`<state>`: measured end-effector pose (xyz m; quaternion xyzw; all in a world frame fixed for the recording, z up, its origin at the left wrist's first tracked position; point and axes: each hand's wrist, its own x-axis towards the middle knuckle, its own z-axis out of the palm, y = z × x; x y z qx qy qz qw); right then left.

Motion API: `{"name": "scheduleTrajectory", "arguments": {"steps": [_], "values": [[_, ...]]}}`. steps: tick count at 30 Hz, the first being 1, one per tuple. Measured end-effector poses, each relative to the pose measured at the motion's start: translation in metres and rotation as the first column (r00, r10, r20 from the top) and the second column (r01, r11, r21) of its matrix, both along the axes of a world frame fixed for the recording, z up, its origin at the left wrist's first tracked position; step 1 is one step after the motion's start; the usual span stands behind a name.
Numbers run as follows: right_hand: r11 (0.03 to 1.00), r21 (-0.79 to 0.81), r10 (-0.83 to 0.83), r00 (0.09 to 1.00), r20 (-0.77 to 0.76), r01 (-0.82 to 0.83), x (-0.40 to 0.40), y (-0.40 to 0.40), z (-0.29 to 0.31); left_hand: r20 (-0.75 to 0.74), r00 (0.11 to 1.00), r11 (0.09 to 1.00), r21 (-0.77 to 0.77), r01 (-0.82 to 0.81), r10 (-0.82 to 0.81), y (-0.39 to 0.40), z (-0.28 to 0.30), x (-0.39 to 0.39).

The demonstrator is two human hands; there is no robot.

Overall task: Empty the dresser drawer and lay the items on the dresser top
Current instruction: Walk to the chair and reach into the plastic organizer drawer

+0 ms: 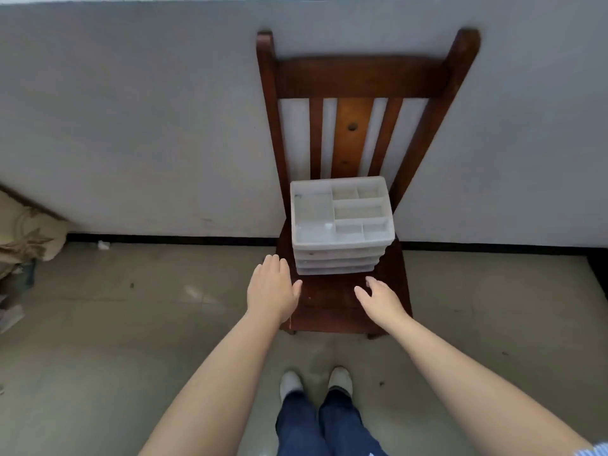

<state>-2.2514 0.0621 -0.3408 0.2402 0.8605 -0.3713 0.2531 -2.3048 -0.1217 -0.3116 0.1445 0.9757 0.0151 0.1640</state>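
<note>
So both hands are hanging open, each grip grasping nothing: left hand (273, 287) and right hand (378, 299) are hovering just short of the white drawer organizer (340, 225), which is sitting on a wooden chair (329, 307) backing against the wall (131, 126).

The small white drawer organiser (342, 225) looks like translucent, matt plastic; the dark brown chair (360, 77) is smooth varnished wood; the grey floor (131, 324) seems faintly glossy tile.
</note>
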Motion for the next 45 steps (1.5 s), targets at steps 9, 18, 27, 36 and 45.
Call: {"name": "scheduleTrajectory", "arguments": {"steps": [9, 18, 27, 36, 45], "values": [[0.088, -0.694, -0.775, 0.486, 0.403, 0.715, -0.099, -0.005, -0.093, -0.119, 0.967, 0.973, 0.028, 0.228, -0.223, 0.013, -0.094, -0.09], [-0.135, -0.662, -0.819, 0.293, 0.493, 0.737, -0.075, -0.007, -0.104, -0.04, 0.979, 0.951, 0.231, 0.203, -0.199, 0.015, -0.115, -0.105], [-0.033, -0.581, -0.79, 0.336, 0.514, 0.813, -0.002, -0.027, -0.092, -0.097, 0.982, 0.952, 0.247, 0.181, -0.161, 0.023, -0.105, -0.084], [0.897, 0.417, 0.192, 0.979, -0.074, -0.144, -0.039, -0.001, -0.081, 0.168, 0.939, 0.941, 0.213, 0.264, -0.301, 0.056, -0.13, -0.043], [0.754, 0.506, 0.444, 0.893, 0.077, -0.419, -0.073, 0.025, -0.091, 0.118, 0.954, 0.961, 0.015, 0.277, -0.277, 0.074, -0.146, -0.061]]}}
